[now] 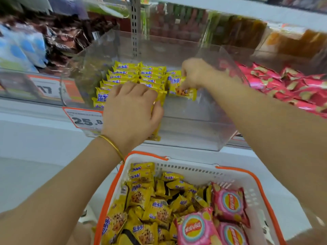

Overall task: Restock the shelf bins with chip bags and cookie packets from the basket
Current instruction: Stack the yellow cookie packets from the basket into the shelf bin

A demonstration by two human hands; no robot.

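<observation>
Reads "25.8" on the orange-edged price tag (85, 119), at 9 o'clock from the left hand (131, 110). Grips there, fingers curled, a yellow stack of cookie packets (156, 132) at the front of the clear bin (194, 137). Pinches with the right hand (194, 75), at 2 o'clock, a single packet (184, 91) inside the bin. At 6 o'clock, in the white basket (194, 167): loose packets (150, 200), pink chip bags (228, 204).

Thin, plain gold bangle (113, 147) round left wrist; both forearms (256, 124) bare up to frame edge.
</observation>
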